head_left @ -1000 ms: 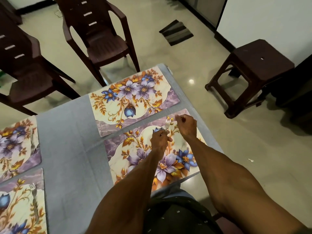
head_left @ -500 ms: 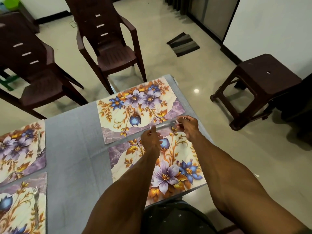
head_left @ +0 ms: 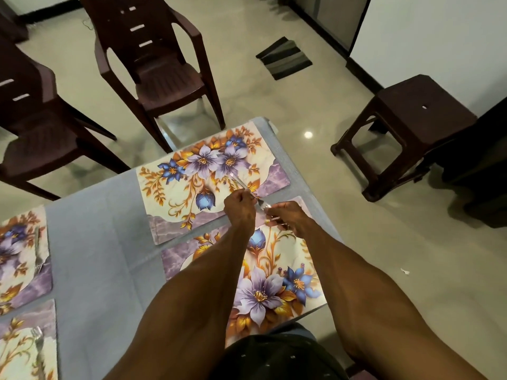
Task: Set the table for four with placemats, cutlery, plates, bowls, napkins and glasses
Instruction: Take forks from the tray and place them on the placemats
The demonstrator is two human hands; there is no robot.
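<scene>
Head view: 4 floral placemats lie on a grey table [head_left: 90,242]. The far placemat [head_left: 208,174] sits at centre frame, and the near placemat [head_left: 274,272] is just below it. Both hands meet at the gap between these 2 mats. The left hand [head_left: 241,207] is curled and pinches a silver utensil [head_left: 241,183] whose shaft slants up and left over the far placemat; it is too blurred to tell fork from spoon. The right hand [head_left: 288,215] is curled around more shiny cutlery [head_left: 264,206], blurred as well. At the left edge of the frame, 2 more placemats each carry a fork: an upper fork [head_left: 38,256] and a lower fork [head_left: 37,335]. 2 brown chairs stand in the upper left, and a brown stool [head_left: 411,111] stands at the right.
</scene>
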